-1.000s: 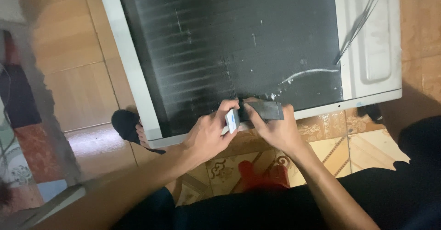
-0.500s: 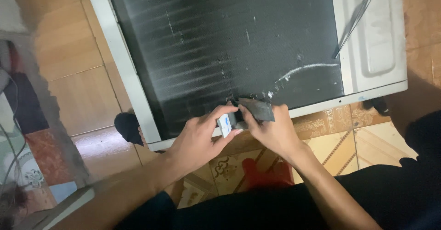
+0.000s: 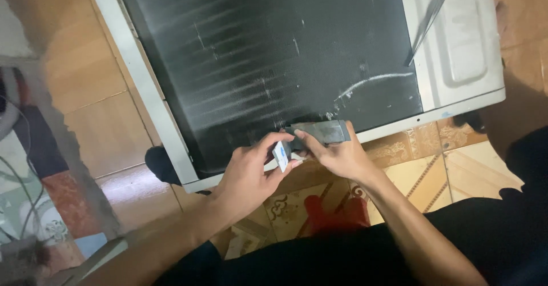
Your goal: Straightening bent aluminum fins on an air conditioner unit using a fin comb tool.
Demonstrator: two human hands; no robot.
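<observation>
The flat grey rectangular tool [image 3: 321, 132] sits pinched in your right hand [image 3: 337, 156], at the near edge of the unit, and your left hand [image 3: 248, 174] closes thumb and forefinger on the small white block [image 3: 281, 154] just beside it. Compared with a moment back, both hands are in much the same grip on the same lower edge; the view has mainly swung, so the work looks paused at one spot rather than sweeping along. The tool looks thin, stiff and matte; the white block has smooth, sharp-cornered faces. Just beyond your knuckles lies the black finned coil panel [image 3: 268, 57], finely ribbed, dusted with pale streaks and one curved scratch. Right of your right hand, the off-white moulded plastic housing [image 3: 462, 52] looks smooth and scuffed. Under your wrists, the patterned floor tiles [image 3: 434, 166] are glossy.
</observation>
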